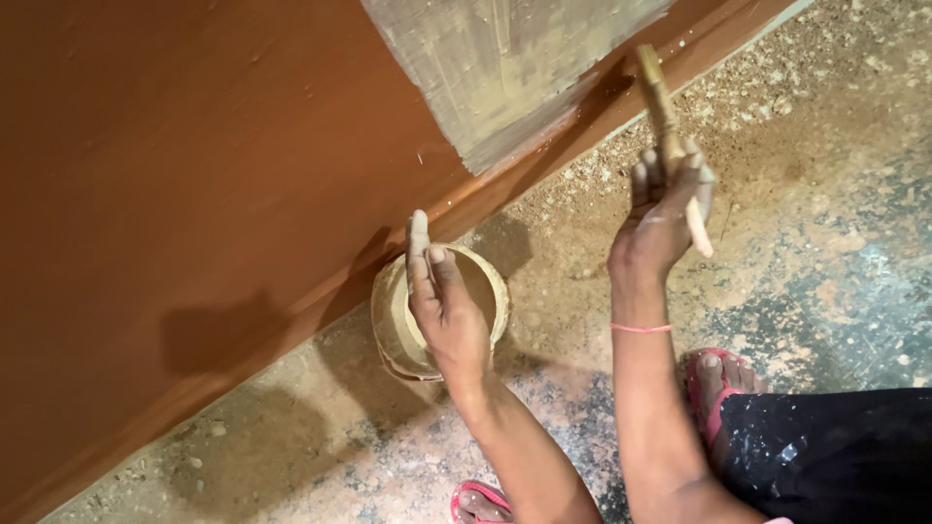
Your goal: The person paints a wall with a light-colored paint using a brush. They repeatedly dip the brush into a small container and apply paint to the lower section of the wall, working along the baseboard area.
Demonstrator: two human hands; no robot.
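My right fingers (670, 180) pinched a thin, paint-caked wooden brush handle (665, 116) — bristles hidden; left fingers (427, 267), pressed together, hovered over the round, mud-smeared bucket (393, 320).

Brush (668, 136) in right hand (665, 209)
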